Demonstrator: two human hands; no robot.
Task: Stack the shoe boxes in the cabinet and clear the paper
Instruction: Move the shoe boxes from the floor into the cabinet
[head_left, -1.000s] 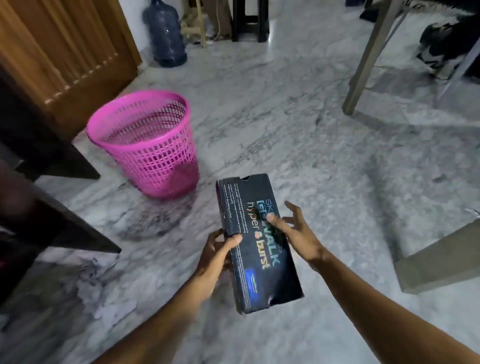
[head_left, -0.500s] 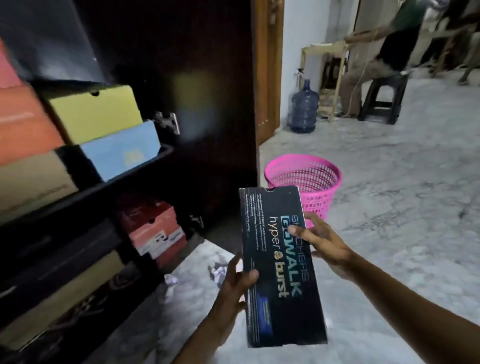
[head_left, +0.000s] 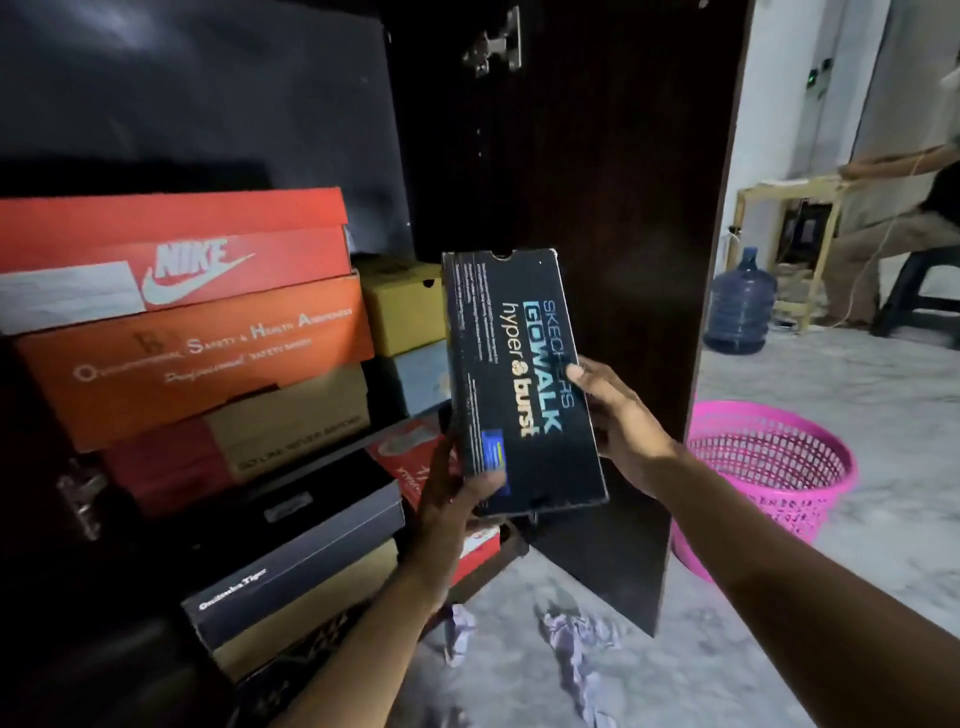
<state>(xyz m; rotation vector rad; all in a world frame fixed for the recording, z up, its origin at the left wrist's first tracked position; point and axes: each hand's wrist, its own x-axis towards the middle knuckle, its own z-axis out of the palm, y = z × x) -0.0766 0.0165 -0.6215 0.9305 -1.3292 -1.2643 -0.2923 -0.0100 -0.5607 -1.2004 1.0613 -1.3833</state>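
Black cardboard, printed with "Skechers GOwalk hyper burst", fills the middle of our view: we hold this long black shoe box (head_left: 522, 379) up on end in front of the open dark wooden cabinet (head_left: 597, 182). Our left hand (head_left: 457, 499) grips its lower left corner, thumb curled over the lid, and our right hand (head_left: 618, 415) clasps its right edge, one fingertip pressed on the lettering. To the left of our left hand the cabinet holds stacked boxes: a red Nike shoe box (head_left: 182, 249) on top, an orange box with white lettering (head_left: 208, 358) under it, a tan cardboard box (head_left: 291, 415) below that, and a dark grey Onitsuka Tiger box (head_left: 301, 551) lowest and nearest us. Behind the black shoe box stand a yellow box (head_left: 405, 306) on a pale blue box (head_left: 421, 379). Below our hands, crumpled white paper (head_left: 576, 644) lies on the grey marble floor (head_left: 831, 384). Right of our right hand stands a pink plastic mesh basket (head_left: 779, 467), partly hidden by the cabinet door.
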